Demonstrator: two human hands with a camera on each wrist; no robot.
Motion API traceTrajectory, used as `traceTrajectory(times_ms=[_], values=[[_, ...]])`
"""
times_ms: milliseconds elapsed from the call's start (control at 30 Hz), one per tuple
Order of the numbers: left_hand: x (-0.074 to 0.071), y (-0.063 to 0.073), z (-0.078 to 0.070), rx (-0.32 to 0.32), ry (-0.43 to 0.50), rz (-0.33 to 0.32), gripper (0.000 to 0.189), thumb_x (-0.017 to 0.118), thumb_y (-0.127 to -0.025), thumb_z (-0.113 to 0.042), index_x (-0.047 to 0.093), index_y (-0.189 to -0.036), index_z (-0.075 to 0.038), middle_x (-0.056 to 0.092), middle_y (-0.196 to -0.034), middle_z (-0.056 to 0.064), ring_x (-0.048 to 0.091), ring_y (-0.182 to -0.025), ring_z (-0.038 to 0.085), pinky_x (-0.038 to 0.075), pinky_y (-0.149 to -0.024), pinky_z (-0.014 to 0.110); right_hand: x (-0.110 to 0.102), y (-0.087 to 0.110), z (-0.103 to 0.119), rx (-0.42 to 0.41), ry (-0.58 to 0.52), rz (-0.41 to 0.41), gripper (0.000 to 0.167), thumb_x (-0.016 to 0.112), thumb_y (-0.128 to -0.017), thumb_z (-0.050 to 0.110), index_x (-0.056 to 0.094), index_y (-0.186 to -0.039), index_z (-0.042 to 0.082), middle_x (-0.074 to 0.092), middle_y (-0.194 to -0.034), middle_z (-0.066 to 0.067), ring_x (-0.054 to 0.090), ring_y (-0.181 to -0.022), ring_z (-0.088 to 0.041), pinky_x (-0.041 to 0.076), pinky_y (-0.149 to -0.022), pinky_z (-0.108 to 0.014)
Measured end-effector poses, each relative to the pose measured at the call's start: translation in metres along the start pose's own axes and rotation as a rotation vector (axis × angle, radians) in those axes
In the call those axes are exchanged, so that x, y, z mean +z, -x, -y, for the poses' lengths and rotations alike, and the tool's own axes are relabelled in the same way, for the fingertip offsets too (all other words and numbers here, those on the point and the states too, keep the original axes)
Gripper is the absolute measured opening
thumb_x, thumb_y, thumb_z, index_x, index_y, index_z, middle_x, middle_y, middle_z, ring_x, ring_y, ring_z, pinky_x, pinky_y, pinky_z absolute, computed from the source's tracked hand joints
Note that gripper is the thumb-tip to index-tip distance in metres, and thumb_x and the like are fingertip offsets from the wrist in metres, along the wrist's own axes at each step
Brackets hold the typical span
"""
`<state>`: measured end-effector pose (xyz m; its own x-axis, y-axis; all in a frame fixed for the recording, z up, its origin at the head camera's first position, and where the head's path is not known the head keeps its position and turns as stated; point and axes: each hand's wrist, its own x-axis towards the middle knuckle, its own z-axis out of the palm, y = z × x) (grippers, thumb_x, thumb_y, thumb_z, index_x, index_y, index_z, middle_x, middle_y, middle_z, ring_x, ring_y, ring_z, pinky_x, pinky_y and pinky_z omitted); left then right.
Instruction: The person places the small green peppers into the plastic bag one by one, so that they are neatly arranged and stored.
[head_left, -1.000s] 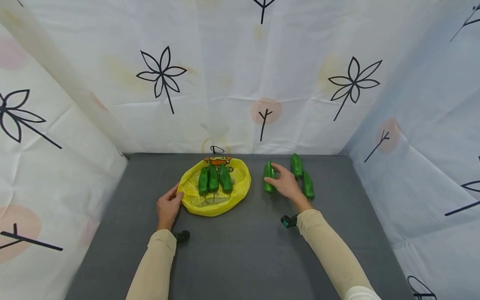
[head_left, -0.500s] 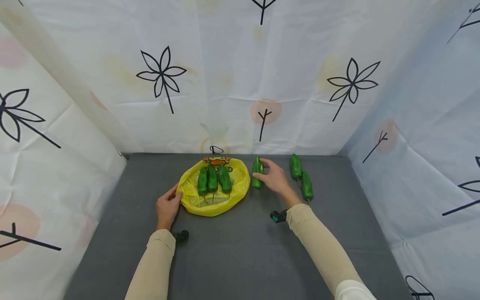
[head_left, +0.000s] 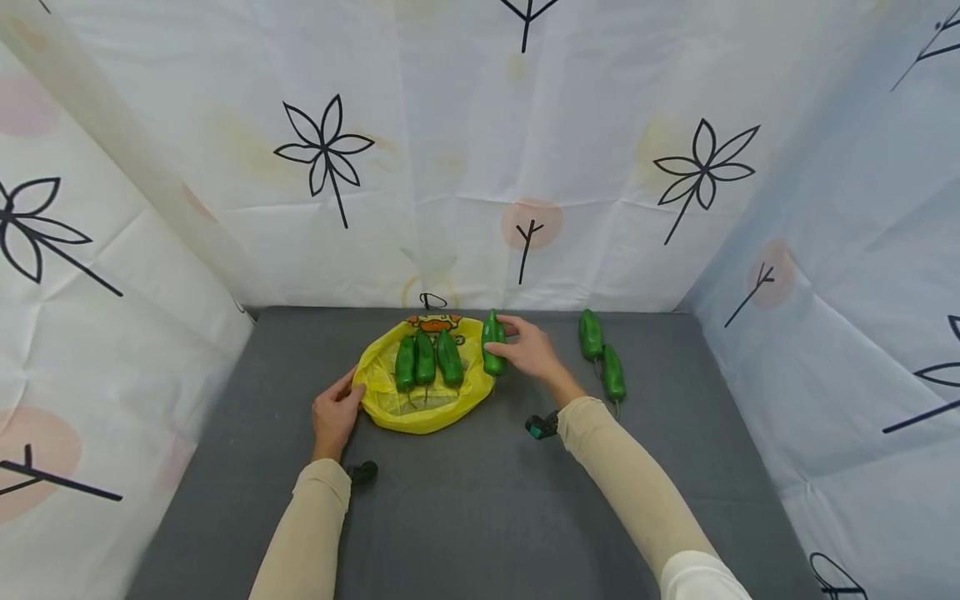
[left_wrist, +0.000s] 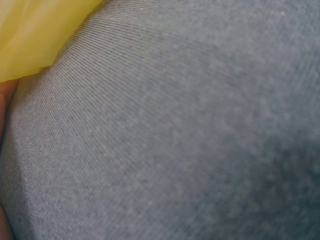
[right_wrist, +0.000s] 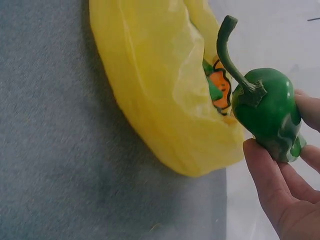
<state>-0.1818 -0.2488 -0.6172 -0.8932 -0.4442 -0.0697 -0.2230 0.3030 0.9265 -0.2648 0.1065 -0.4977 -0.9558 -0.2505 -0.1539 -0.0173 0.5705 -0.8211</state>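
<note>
My right hand (head_left: pixel 529 348) grips a green pepper (head_left: pixel 493 343) between thumb and fingers, over the right rim of a yellow plastic bag (head_left: pixel 390 410). In the right wrist view the held pepper (right_wrist: pixel 267 112) shows its curved stem, raised beside the bag's side (right_wrist: pixel 145 90). Inside the opened bag, three green peppers (head_left: pixel 425 358) lie side by side. My left hand (head_left: pixel 334 417) pinches the bag's left edge, its thumb over the rim. The left wrist view catches only a corner of the bag (left_wrist: pixel 40 35) and a sliver of fingers.
Two more green peppers (head_left: pixel 591 335) lie on the dark grey table (head_left: pixel 465 517), right of my right hand. White cloth (head_left: pixel 450 150) printed with leaves and twigs hangs behind the table and along both sides.
My right hand has carried the green pepper leftward, from the table beside the bag to over the bag's right rim. The left hand keeps its place on the bag's edge.
</note>
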Motion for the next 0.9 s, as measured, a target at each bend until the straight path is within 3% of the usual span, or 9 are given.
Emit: traceTrajectory(times_ms=[167,400,700,900], values=[[-0.001,0.001,0.001,-0.006,0.014,0.006,0.041,0.068,-0.096,-0.04,0.066,-0.137,-0.034,0.074,-0.123,0.009,0.062,-0.079,-0.006,0.051,-0.069,0.008,0.006,-0.005,0.008,0.002,-0.037,0.018,0.069,0.074,-0.093,0.036,0.046,-0.154,0.02,0.06,-0.136,-0.018,0.071,-0.099,-0.028,0.061,-0.083,-0.043],[-0.001,0.001,-0.002,-0.002,0.019,0.006,0.041,0.069,-0.096,-0.04,0.066,-0.136,-0.036,0.075,-0.121,0.008,0.064,-0.079,-0.004,0.052,-0.069,0.01,0.016,-0.012,0.016,0.002,-0.112,0.063,0.071,0.075,-0.093,0.034,0.044,-0.156,0.02,0.058,-0.139,-0.019,0.073,-0.099,-0.03,0.06,-0.088,-0.051],[-0.002,0.0,-0.002,-0.006,0.028,0.011,0.041,0.069,-0.096,-0.04,0.066,-0.137,-0.034,0.074,-0.123,0.011,0.063,-0.077,-0.006,0.052,-0.068,0.01,0.03,-0.017,0.028,0.005,-0.094,0.083,0.071,0.074,-0.093,0.037,0.044,-0.156,0.021,0.057,-0.144,-0.017,0.076,-0.092,-0.026,0.063,-0.078,-0.038],[-0.002,0.0,-0.001,-0.001,0.014,0.009,0.042,0.068,-0.097,-0.04,0.065,-0.138,-0.032,0.074,-0.123,0.011,0.063,-0.078,-0.005,0.052,-0.069,0.01,0.041,-0.022,0.035,0.003,-0.111,0.095,0.071,0.076,-0.093,0.036,0.046,-0.154,0.02,0.057,-0.144,-0.017,0.075,-0.094,-0.028,0.063,-0.081,-0.043]])
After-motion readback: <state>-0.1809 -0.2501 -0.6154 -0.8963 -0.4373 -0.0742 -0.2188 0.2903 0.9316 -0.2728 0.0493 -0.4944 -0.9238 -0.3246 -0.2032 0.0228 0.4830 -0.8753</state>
